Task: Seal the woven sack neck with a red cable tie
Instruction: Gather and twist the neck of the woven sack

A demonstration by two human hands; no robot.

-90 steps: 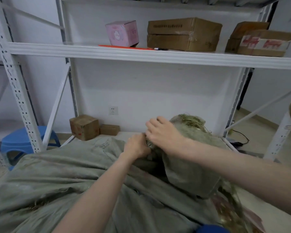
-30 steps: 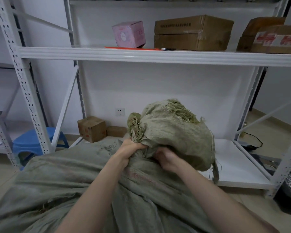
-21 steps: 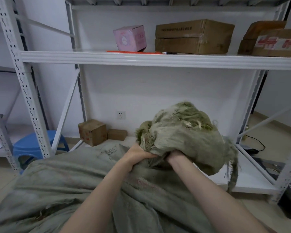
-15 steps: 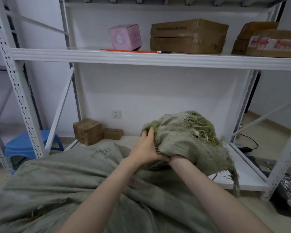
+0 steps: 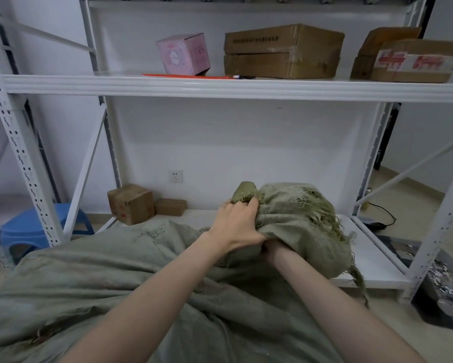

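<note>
Both hands are at the neck [image 5: 285,226] of the woven sack [image 5: 115,284], whose body spreads low and wide beneath our arms while its frayed mouth is bunched up in front of the lower shelf [image 5: 377,260]. Our left hand [image 5: 236,226] is closed around the gathered cloth, fingers curled over the top of the bunch. Our right hand [image 5: 271,251] is tucked under the overhanging fold; only its wrist and a little of its heel show, so we cannot tell how its fingers lie.

We judge the fabric to be soft and limp but coarse. It crumples readily, yet the loose threads at the rim look likely to snag or pull away, and a slack bunch would spring open. The sound place to hold it is low on the gather, below the fraying, where the folds are tight and a tie can bite.

A thin red strip on the upper shelf [image 5: 246,87], in front of the pink box [image 5: 185,53], looks like the red cable tie [image 5: 188,76]. It lies well apart from the sack, so one hand would have to keep the gather alone.
</note>
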